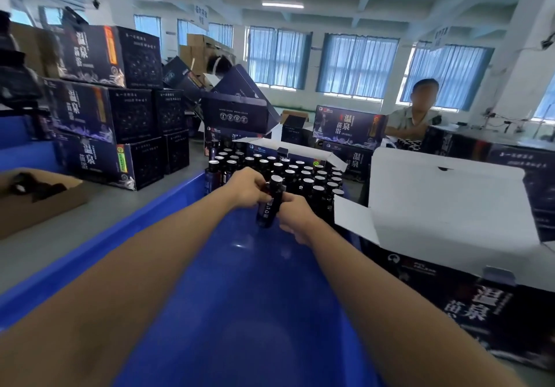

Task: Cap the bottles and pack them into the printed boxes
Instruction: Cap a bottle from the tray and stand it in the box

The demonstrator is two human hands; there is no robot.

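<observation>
Both forearms reach out over a blue tub (pixel 240 311), which is mostly bare at its near end, probably so there is room to work. Off its left edge on the desk sits a brown cardboard box (pixel 39 206) holding small dark pieces, perhaps loose caps kept within reach. Behind it a stack of printed boxes (pixel 96 110) stands closed, apparently finished and set aside. Over the tub's far end the left hand (pixel 246 188) curls its fingers round the upper part of a dark bottle (pixel 270 203), held tilted in the air. The right hand (pixel 295 215) grips its lower body from the other side. Opposed grips like these suit twisting the cap tight while the body is held steady. Just beyond, a block of upright bottles (pixel 300 173) waits with silver tops showing. Whether they stand in the tub or in a carton behind it is unclear. Along the tub's right edge an open box (pixel 444 194) has its white flaps up, ready for packing. Another person (pixel 417 113) sits at the desk's far right.
</observation>
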